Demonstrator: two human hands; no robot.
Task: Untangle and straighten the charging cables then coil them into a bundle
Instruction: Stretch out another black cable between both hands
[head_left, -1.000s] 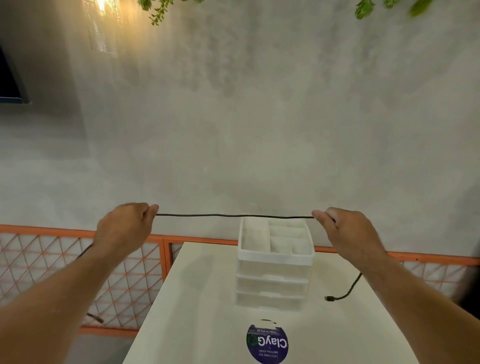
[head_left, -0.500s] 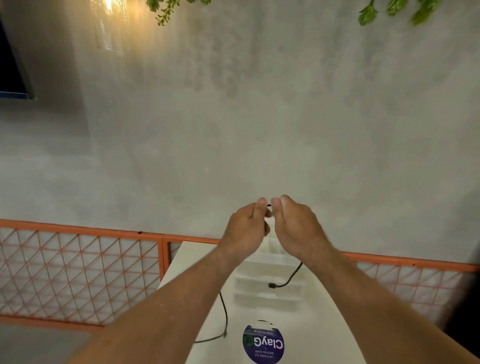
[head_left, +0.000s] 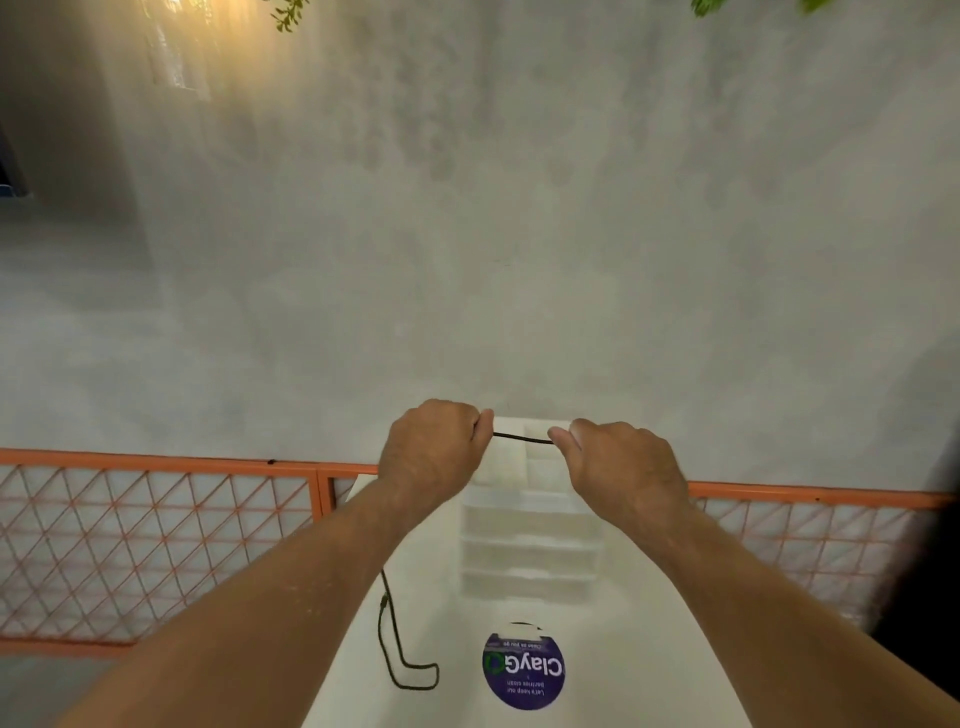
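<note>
While both hands are working above the white table (head_left: 613, 665), the head view is showing the left hand (head_left: 431, 447) and the right hand (head_left: 618, 462) pinching a black cable (head_left: 522, 439) between thumb and curled fingers. A short stretch is running tight between them, in front of a white drawer box (head_left: 530, 551). The rest of the cable is hanging under the left forearm and is making a loose loop on the table, near a round purple sticker (head_left: 523, 670).

To do this step well, I think the hands should be sliding apart along the cable with a light, even pinch, so kinks are coming out without pulling hard on the plugs, and the loop below should be staying free.

Some things are staying hidden. The fingertips are lying behind the backs of the hands. Both plugs are hard to make out, and where the cable is going past the right hand I cannot tell. Whether a second cable is present is also unclear.
</note>
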